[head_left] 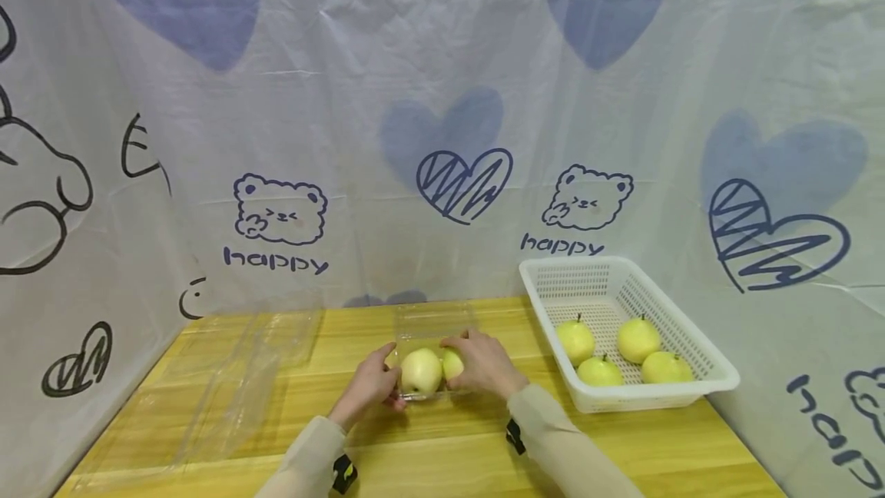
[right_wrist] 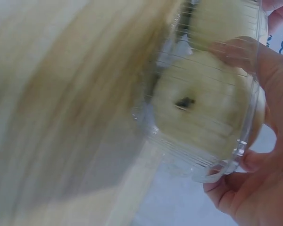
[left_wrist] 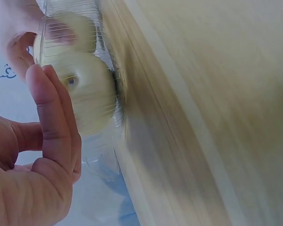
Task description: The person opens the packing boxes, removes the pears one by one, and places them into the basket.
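Note:
A clear plastic clamshell box (head_left: 432, 396) stands on the table with its lid (head_left: 434, 319) raised at the back. Inside are pale yellow pears: one pear (head_left: 421, 372) shows in the middle, another (right_wrist: 198, 106) is at the right end. My left hand (head_left: 376, 383) holds the box's left side, fingers (left_wrist: 54, 113) along the outer wall and near the rim. Over the right-end pear, my right hand (head_left: 487, 363) has its thumb (right_wrist: 236, 51) inside against the fruit. Its other fingers curl round the far corner. The left end is partly hidden by my left hand.
A white perforated basket (head_left: 691, 336) with several yellow pears (head_left: 639, 340) stands on the right. More clear plastic packaging (head_left: 235, 383) lies on the left of the wooden table (head_left: 429, 459). A printed curtain (head_left: 373, 137) hangs behind.

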### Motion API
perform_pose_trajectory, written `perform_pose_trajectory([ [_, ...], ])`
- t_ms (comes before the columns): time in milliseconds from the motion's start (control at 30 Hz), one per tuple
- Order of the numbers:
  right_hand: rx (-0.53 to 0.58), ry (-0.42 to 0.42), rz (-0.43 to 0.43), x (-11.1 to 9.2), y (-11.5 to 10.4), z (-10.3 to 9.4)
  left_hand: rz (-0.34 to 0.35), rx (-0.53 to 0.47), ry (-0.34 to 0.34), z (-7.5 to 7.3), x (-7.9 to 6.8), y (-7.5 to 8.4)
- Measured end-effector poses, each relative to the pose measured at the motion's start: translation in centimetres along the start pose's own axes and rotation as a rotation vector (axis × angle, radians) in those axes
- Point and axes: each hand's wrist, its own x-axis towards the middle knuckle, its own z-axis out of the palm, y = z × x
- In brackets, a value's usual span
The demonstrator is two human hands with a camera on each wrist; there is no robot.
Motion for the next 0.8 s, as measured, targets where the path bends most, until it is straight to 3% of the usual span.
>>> perform_pose_trajectory([
  [167, 0.11, 0.083, -0.001, -0.1, 0.3, -0.9, 0.01, 0.022, -0.01, 0.0, 0.1, 0.0],
  [267, 0.151, 0.112, 0.003, -0.2, 0.3, -2.2, 0.046, 0.123, 0.014, -0.1, 0.1, 0.1],
  [367, 0.161, 0.103, 0.014, -0.3, 0.4, -3.5, 0.105, 0.286, 0.089, -0.1, 0.0, 0.5],
  [533, 0.142, 0.103, 0.071, -0.7, 1.0, -5.3, 0.219, 0.529, 0.282, 1.0, -0.2, 1.9],
  [667, 0.173, 0.158, 0.151, -1.1, 1.7, -6.7, 0.304, 0.619, 0.386, 2.5, -0.3, 3.0],
  [800, 0.207, 0.198, 0.224, -1.7, 2.5, -8.4, 0.355, 0.63, 0.396, 4.3, -0.4, 4.2],
])
